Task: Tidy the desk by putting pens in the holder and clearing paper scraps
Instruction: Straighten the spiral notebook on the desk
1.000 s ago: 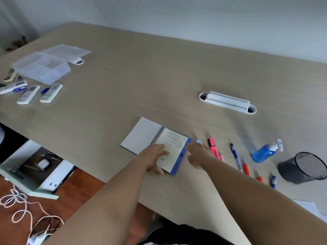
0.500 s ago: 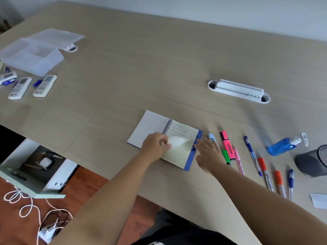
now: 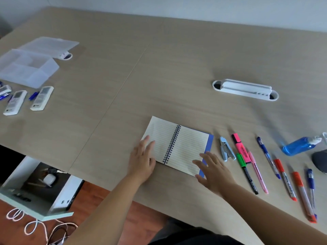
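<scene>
The left hand (image 3: 142, 162) lies flat and open on the left page of a spiral notebook (image 3: 178, 145); the right hand (image 3: 214, 171), fingers spread, presses its lower right corner, grasping nothing; the lined pages show no writing; just right lie a stapler (image 3: 226, 150), a pink highlighter (image 3: 241, 148) with unreadable print, and pens (image 3: 268, 157); the mesh pen holder (image 3: 320, 160) sits at the right edge of the pale wood-grain desk (image 3: 177, 68), a grey wall behind.

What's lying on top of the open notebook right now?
Only the hands: the left hand rests fingers on the left page of the notebook, the right hand on its lower right corner. No pen or scrap shows; the paper under the fingers is hidden.
</scene>
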